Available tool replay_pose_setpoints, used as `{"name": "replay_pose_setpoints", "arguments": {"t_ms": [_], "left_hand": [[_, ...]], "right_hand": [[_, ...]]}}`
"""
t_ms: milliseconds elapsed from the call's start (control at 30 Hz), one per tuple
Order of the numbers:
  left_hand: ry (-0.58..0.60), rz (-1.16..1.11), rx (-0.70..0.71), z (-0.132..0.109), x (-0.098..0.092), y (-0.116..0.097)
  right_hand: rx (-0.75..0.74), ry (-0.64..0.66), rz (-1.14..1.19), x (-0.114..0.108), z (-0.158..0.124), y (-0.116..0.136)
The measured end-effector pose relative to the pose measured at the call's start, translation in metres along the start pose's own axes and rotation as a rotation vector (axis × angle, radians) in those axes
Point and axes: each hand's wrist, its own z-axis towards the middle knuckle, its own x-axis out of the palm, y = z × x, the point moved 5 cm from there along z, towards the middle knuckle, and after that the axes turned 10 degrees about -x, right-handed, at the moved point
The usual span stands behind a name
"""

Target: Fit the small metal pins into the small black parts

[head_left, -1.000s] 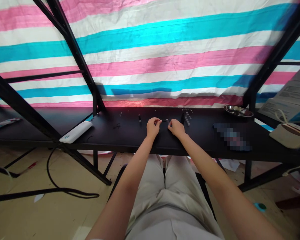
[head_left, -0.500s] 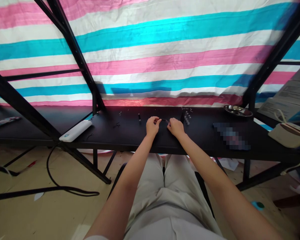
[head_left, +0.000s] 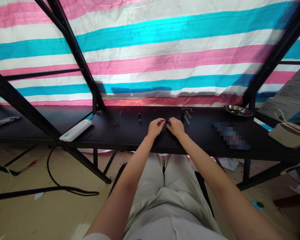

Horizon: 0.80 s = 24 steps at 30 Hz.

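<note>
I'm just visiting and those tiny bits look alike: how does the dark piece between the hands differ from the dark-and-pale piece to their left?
The dark piece is at the fingers of the left hand and right hand; the dark-and-pale piece is on the table, untouched. The dark piece is mostly hidden; the dark-and-pale piece shows a pale near end. Both are small.

Bare table [head_left: 138, 135] lies between the left hand [head_left: 156, 127] and small tube [head_left: 139, 117]; clear pieces [head_left: 187, 118] hem in the right hand [head_left: 175, 126].
</note>
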Motion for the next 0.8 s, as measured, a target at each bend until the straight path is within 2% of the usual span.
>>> {"name": "replay_pose_setpoints", "arguments": {"t_ms": [267, 433, 500, 600, 800], "left_hand": [[-0.019, -0.045, -0.018, -0.002, -0.003, -0.004], [0.020, 0.069, 0.008, 0.001, -0.003, -0.013], [0.083, 0.166, 0.037, 0.006, -0.006, -0.021], [0.238, 0.349, 0.114, 0.018, -0.011, -0.036], [0.471, 0.782, 0.332, 0.040, -0.015, -0.066]], "right_hand": [[-0.075, -0.054, 0.073, 0.000, 0.000, 0.001], [-0.107, -0.057, 0.089, 0.003, 0.000, -0.001], [-0.109, -0.056, 0.092, 0.004, 0.000, -0.001], [-0.109, -0.057, 0.099, 0.003, 0.000, -0.001], [-0.128, -0.053, 0.129, 0.000, -0.001, 0.002]]}}
